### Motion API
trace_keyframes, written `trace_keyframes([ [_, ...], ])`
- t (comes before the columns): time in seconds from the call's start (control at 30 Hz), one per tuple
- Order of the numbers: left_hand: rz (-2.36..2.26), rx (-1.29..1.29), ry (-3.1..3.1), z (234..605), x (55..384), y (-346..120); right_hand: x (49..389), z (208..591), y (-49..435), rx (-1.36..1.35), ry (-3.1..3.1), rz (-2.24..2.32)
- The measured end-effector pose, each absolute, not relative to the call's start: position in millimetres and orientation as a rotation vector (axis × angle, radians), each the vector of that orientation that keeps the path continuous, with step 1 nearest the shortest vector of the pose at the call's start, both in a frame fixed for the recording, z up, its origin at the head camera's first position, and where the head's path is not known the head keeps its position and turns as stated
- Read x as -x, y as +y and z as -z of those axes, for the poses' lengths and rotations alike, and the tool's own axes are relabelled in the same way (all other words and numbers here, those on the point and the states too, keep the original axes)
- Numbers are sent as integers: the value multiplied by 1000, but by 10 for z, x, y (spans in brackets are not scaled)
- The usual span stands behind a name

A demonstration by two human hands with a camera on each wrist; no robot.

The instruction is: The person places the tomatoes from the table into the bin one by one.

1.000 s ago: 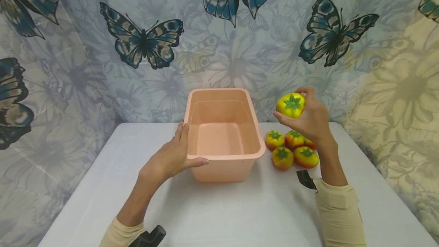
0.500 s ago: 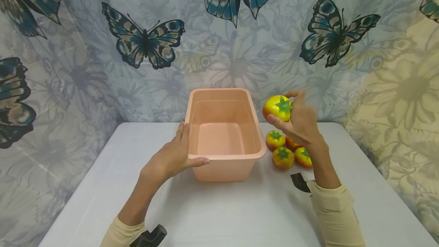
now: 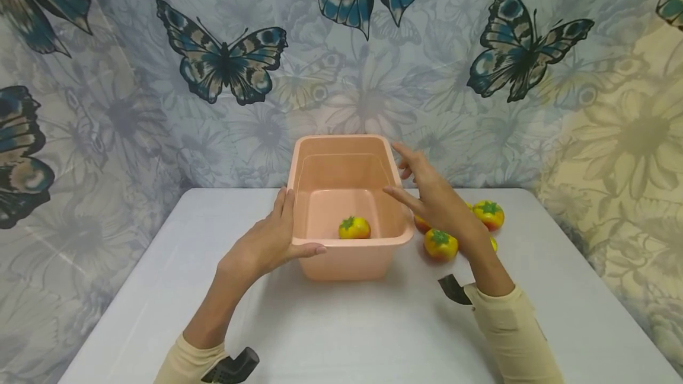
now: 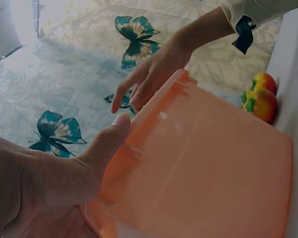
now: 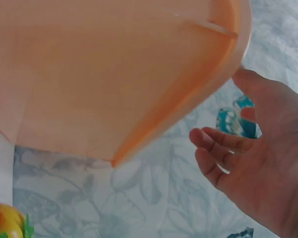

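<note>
In the head view a peach-coloured plastic tub [image 3: 341, 262] stands on the white table. My left hand [image 3: 261, 245] holds its near left corner, fingers along the left side and thumb across the front rim. A squat yellow fruit with a green star-shaped calyx, like a tomato or persimmon [image 3: 355, 229], lies inside the tub near the front wall. My right hand [image 3: 434, 194] is at the right rim, fingers spread and loosely bent, with nothing held. In the right wrist view its thumb [image 5: 260, 87] appears against or very near the tub's rim [image 5: 188, 104].
Right of the tub several similar yellow-red fruits lie together, among them a front one [image 3: 440, 246] and a back one [image 3: 488, 215]. My right forearm partly hides the group. A butterfly-patterned cloth [image 3: 368, 93] hangs behind the table [image 3: 341, 330].
My right hand has moved left from above the fruit group to the tub and let go of the fruit, which now lies inside. The left hand has stayed on the tub.
</note>
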State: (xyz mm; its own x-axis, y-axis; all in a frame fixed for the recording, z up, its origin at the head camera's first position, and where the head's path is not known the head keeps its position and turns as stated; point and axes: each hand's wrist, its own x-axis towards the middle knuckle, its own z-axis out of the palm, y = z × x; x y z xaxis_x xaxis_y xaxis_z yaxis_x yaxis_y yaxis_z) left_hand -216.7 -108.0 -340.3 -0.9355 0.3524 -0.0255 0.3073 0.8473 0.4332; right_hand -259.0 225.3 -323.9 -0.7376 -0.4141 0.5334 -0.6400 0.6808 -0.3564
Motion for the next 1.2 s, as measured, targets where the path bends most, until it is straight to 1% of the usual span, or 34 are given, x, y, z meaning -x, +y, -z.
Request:
trace_keyframes([
  [0.27,-661,-525,2921,3391,2157,-1082,2520,3111,2434,-784,-2539,-738],
  [0.6,-665,-534,2921,3355,2167,-1088,2348,2894,2712,-678,-2591,-720],
  [0.8,-664,-524,2917,3362,2161,-1101,2277,2847,2944,-672,-2605,-665],
  [1.03,-668,-537,2915,3369,2163,-1085,2214,2814,3257,-539,-2835,-635],
  [1.2,-667,-526,2911,3395,2157,-1083,2212,2840,3397,-510,-2864,-576],
])
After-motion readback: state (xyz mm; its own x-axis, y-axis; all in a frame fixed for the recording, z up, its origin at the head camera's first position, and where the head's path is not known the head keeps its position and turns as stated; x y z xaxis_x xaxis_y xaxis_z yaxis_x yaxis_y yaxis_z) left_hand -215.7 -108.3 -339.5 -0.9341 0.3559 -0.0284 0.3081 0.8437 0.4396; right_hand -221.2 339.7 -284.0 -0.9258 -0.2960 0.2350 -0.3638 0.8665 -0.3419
